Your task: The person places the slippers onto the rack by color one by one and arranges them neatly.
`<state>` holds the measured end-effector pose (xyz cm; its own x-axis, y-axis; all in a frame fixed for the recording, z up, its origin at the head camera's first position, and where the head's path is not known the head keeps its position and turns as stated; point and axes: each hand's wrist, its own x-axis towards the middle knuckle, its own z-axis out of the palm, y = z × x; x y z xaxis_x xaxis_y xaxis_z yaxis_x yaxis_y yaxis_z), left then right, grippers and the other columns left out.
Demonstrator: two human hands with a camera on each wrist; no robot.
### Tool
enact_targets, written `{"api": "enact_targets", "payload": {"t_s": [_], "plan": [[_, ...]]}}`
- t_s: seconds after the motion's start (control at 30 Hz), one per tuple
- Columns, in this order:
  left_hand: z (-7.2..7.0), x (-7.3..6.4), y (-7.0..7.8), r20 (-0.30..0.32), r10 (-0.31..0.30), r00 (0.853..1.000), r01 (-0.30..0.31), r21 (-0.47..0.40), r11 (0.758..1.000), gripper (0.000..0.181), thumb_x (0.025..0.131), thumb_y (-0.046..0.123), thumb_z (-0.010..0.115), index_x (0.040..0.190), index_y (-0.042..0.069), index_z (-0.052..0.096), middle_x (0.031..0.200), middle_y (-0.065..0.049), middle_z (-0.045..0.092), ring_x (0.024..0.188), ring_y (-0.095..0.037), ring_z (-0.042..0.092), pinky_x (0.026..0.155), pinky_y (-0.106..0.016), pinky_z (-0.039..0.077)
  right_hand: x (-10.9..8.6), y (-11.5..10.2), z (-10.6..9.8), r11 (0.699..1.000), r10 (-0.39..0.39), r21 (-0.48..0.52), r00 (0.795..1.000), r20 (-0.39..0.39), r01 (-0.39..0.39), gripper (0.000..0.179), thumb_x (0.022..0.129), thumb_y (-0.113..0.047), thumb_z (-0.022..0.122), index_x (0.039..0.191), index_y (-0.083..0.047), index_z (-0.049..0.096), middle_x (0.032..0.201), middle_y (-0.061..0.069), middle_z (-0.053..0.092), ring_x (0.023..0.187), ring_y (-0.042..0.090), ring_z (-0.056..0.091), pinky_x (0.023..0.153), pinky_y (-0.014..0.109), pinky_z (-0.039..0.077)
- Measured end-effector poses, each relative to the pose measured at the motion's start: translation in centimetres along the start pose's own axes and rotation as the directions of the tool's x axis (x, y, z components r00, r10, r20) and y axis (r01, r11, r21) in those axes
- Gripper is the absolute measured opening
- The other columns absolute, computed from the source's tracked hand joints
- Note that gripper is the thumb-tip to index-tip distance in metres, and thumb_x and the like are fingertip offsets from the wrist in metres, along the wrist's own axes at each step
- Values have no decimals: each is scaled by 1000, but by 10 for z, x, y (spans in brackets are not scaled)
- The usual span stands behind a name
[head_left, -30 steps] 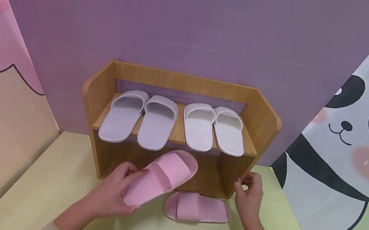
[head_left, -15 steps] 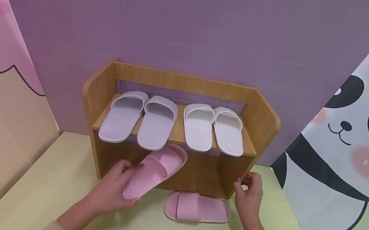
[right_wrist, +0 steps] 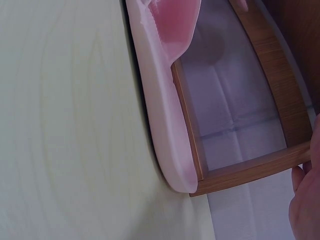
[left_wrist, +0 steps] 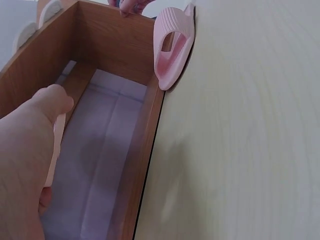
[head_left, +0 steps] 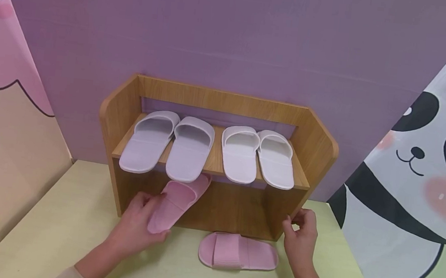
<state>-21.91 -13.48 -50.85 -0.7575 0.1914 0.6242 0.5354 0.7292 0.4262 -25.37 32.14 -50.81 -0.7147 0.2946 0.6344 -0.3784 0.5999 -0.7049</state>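
Note:
My left hand (head_left: 140,220) grips a pink slipper (head_left: 171,203) by its heel end, thumb on one side and fingers on the other. The slipper slants with its toe at the opening of the lower compartment, partly hidden under a lilac slipper above. In the left wrist view the held slipper (left_wrist: 56,150) shows only as a thin edge below the hand (left_wrist: 25,145). My right hand (head_left: 303,236) pinches the front edge of the right side panel of the wooden shoe rack (head_left: 319,148). Another pink slipper (head_left: 254,253) lies sideways on the table before the rack.
On the upper shelf rest a pair of lilac slippers (head_left: 189,153) at left and a pair of white slippers (head_left: 241,158) at right, heels overhanging the front edge. A purple wall (head_left: 233,32) stands behind. The pale table (head_left: 57,221) extends around the rack.
My left hand has turned the held pink slipper and moved it left and inward, its toe now partly under the upper shelf. The right hand stays at the side panel.

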Motion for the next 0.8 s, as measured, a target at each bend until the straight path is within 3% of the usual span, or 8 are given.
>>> {"api": "enact_targets", "payload": {"t_s": [0.23, 0.53, 0.8], "plan": [[6, 0, 1, -54, -32, 998, 32, 1, 999, 91, 63, 30, 103, 144, 10, 66, 113, -15, 57, 99, -27, 58, 80, -49, 58, 0, -1, 0, 1000, 0, -6, 1000, 1, 0, 25, 96, 14, 67, 116, 5, 57, 108, 11, 61, 92, 8, 59, 84, 10, 50], [12, 2, 3, -30, -160, 987, 160, 1, 987, 90, 69, 35, 102, 146, 6, 65, 116, -16, 56, 101, -31, 58, 82, -52, 56, -1, -1, 0, 999, 15, -34, 1000, 9, -15, 25, 97, 12, 68, 117, 3, 56, 110, 10, 61, 94, 9, 59, 85, 11, 49], [22, 3, 0, -35, -183, 983, 183, 16, 983, 91, 68, 36, 103, 145, 4, 65, 113, -19, 57, 100, -32, 58, 82, -51, 56, -1, -1, 0, 998, 40, -49, 999, 19, -39, 25, 99, 9, 68, 120, 1, 57, 113, 9, 61, 96, 9, 59, 87, 10, 50]]}}
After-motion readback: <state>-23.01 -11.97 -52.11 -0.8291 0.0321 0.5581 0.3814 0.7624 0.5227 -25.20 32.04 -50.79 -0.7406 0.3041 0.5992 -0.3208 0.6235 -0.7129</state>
